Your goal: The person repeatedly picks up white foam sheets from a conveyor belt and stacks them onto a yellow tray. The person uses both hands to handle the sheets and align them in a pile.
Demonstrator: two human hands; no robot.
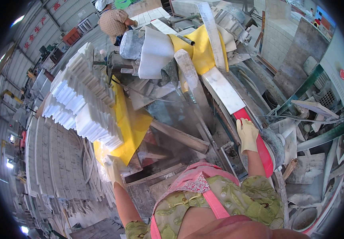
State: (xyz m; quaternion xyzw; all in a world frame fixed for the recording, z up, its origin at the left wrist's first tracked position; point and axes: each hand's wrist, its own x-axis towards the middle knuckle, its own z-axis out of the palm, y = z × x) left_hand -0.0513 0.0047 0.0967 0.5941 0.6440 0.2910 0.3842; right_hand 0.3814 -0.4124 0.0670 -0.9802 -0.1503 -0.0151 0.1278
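Note:
My right hand (248, 136), in a pale rubber glove, lies over the red belt (264, 153) with its fingers stretched forward and slightly apart. Just ahead of the fingertips, a white marble strip (224, 91) lies flat along the belt line; whether they touch it I cannot tell. My left hand (112, 170), gloved alike, is down at the near foot of a tall stack of thin white stone tiles (96, 123). Its fingers are blurred against the pale surface there, so any grip is hidden. Under the stack's right side spreads a yellow sheet (130, 127).
A yellow cover (204, 47) and a white sheet (156, 55) drape the machine ahead. Wooden beams (180, 136) cross between my hands. Long stone strips (52, 159) are piled at the left. Green pipes (327, 137) stand at the right. Another person (114, 22) works at the far left.

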